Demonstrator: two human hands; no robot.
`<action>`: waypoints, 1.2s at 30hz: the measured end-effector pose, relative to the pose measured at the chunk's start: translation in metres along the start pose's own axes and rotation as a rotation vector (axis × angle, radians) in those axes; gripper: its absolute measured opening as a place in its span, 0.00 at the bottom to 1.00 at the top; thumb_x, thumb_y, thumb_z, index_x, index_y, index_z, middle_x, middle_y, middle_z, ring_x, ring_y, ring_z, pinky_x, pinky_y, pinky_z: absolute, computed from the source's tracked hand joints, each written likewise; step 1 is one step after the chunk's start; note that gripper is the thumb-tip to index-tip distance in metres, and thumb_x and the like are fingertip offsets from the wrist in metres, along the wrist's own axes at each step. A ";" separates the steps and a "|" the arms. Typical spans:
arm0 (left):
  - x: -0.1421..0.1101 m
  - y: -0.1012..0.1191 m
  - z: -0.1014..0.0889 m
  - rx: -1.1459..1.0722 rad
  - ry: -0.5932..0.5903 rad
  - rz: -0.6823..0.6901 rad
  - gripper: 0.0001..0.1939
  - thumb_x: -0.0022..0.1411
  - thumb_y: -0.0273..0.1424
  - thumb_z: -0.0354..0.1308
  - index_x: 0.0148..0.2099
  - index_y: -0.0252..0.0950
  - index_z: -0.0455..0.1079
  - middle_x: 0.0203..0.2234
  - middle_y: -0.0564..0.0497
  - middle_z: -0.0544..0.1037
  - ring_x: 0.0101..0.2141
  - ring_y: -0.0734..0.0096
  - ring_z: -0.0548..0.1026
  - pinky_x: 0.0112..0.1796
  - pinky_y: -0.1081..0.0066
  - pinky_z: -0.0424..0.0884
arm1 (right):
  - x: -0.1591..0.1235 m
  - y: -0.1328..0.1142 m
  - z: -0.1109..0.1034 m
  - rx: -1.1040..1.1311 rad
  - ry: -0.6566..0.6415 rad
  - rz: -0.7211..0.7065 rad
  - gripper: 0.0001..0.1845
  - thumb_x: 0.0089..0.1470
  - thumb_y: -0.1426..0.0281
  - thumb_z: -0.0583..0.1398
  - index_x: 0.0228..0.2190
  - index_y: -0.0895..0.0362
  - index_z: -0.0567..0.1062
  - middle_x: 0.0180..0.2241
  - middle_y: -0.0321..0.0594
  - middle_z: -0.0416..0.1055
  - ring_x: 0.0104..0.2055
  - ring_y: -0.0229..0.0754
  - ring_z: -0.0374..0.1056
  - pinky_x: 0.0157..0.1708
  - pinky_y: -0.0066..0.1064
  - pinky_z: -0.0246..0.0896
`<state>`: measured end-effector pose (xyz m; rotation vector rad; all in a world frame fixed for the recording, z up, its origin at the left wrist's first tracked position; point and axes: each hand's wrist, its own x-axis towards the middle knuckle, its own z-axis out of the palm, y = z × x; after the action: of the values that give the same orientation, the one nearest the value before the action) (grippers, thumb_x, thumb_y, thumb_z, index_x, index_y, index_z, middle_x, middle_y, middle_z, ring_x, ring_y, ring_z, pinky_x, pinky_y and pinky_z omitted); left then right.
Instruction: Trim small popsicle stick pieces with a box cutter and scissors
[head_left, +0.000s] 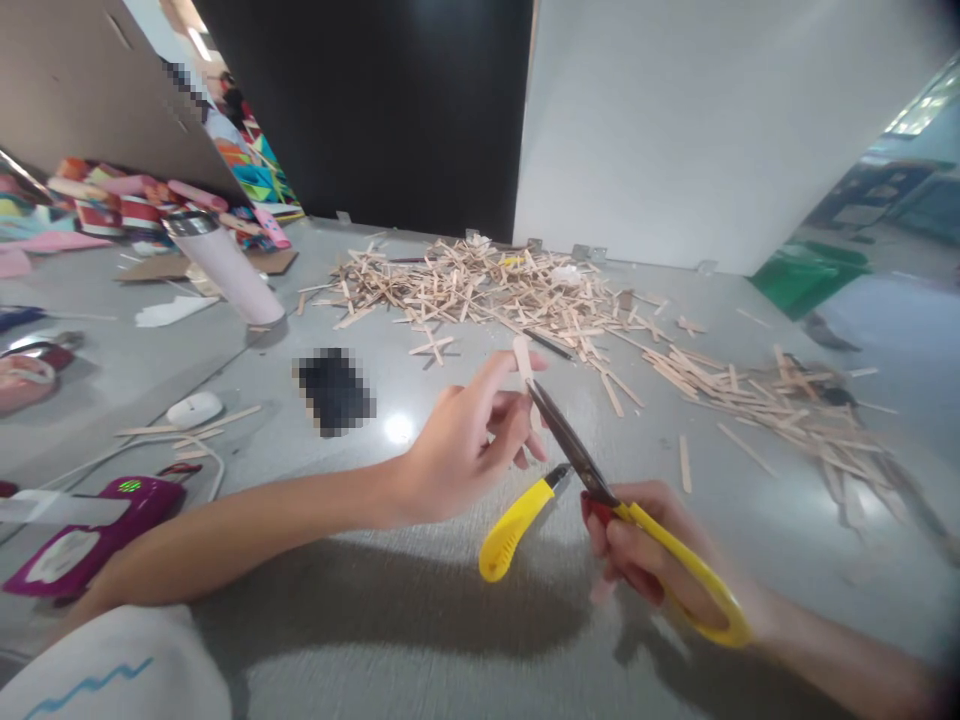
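Between the fingers of my left hand (472, 440) is a pale wooden craft stick (522, 358), held upright above the grey table. My right hand (645, 555) grips a pair of scissors (574, 440) with yellow handles and dark blades. The blade tips meet the stick just beside my left fingers; whether they cut into it I cannot tell. Below my hands a yellow utility knife (517, 530) lies on the table, its dark tip pointing up and right.
A big heap of craft sticks (450, 285) covers the table's back, with more sticks (750, 390) at right. On the left are a tumbler (225, 265), a white mouse (195, 410) and a purple device (112, 530) with a cable. Upright panels (637, 130) stand behind; a green bin (810, 275) is beyond.
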<state>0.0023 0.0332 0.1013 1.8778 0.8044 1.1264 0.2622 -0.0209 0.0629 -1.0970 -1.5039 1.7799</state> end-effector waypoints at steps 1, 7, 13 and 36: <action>-0.001 -0.001 0.001 0.014 -0.003 -0.001 0.15 0.80 0.26 0.50 0.65 0.36 0.60 0.29 0.55 0.82 0.28 0.73 0.85 0.33 0.76 0.83 | 0.000 0.000 0.000 -0.006 0.008 0.001 0.31 0.59 0.40 0.70 0.32 0.57 0.76 0.28 0.32 0.68 0.17 0.29 0.59 0.23 0.27 0.72; -0.003 0.000 0.004 -0.039 -0.004 -0.051 0.16 0.81 0.28 0.50 0.66 0.37 0.59 0.35 0.51 0.83 0.32 0.71 0.87 0.33 0.75 0.84 | 0.000 0.001 0.006 -0.006 0.015 0.015 0.26 0.62 0.48 0.71 0.29 0.55 0.73 0.21 0.25 0.58 0.16 0.29 0.53 0.20 0.25 0.67; -0.003 0.000 0.002 -0.060 0.002 -0.053 0.16 0.81 0.28 0.50 0.67 0.38 0.58 0.35 0.52 0.82 0.32 0.71 0.87 0.34 0.74 0.84 | 0.002 -0.001 0.010 0.020 0.049 0.037 0.22 0.57 0.56 0.75 0.27 0.54 0.71 0.19 0.24 0.55 0.15 0.30 0.52 0.17 0.25 0.61; 0.015 -0.002 -0.009 -0.041 0.018 -0.195 0.19 0.83 0.40 0.50 0.47 0.33 0.76 0.34 0.49 0.81 0.21 0.79 0.75 0.20 0.79 0.68 | 0.011 0.006 0.002 -0.063 0.085 0.040 0.28 0.58 0.48 0.73 0.25 0.53 0.69 0.18 0.24 0.54 0.15 0.31 0.53 0.19 0.29 0.71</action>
<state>0.0002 0.0485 0.1085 1.7174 0.9454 1.0309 0.2550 -0.0140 0.0541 -1.2269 -1.5061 1.7001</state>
